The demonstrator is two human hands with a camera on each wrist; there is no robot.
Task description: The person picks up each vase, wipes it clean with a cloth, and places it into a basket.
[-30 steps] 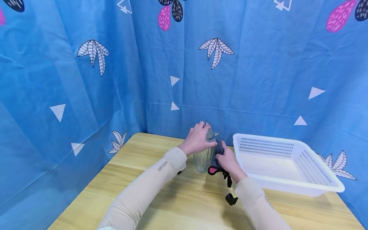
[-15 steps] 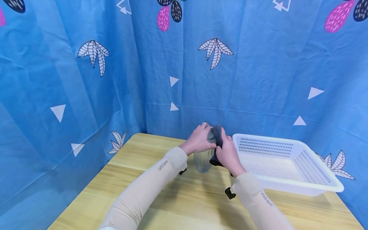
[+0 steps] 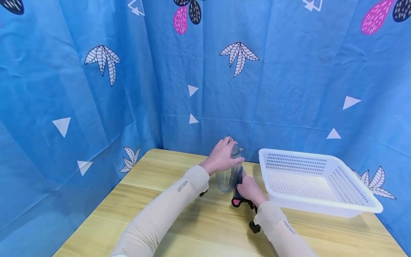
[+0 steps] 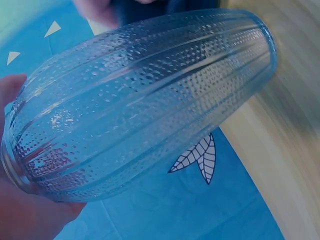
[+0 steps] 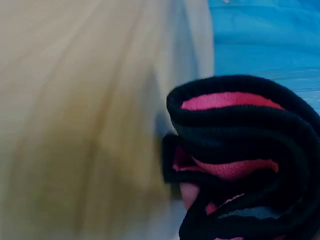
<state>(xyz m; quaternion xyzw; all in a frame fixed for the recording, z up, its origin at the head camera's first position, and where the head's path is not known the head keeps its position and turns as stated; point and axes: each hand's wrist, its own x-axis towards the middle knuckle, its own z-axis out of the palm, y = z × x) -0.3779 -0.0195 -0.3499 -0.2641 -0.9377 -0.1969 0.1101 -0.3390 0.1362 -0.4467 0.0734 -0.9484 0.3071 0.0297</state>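
Observation:
My left hand (image 3: 221,157) grips the upper end of a clear glass vase (image 3: 226,179), which stands close over the wooden table, leaning slightly to the right. In the left wrist view the vase (image 4: 150,105) shows long ribs and a dotted texture, with fingers and thumb around its narrow end. Low on the vase's right side, my right hand (image 3: 250,187) holds a folded dark cloth (image 3: 238,196) against the glass. The right wrist view shows the cloth (image 5: 295,150) bunched in layers, with black edging and pink inside; most of that hand is hidden behind it.
A white plastic basket (image 3: 298,154) with perforated walls stands on the table just right of my right forearm. The light wooden table (image 3: 192,235) reaches back to a blue patterned curtain (image 3: 289,89) behind and on the left.
My right hand moved the cloth up the vase's right side toward the top, then back down near its lower part. My left hand keeps its grip on the vase, nearly still.

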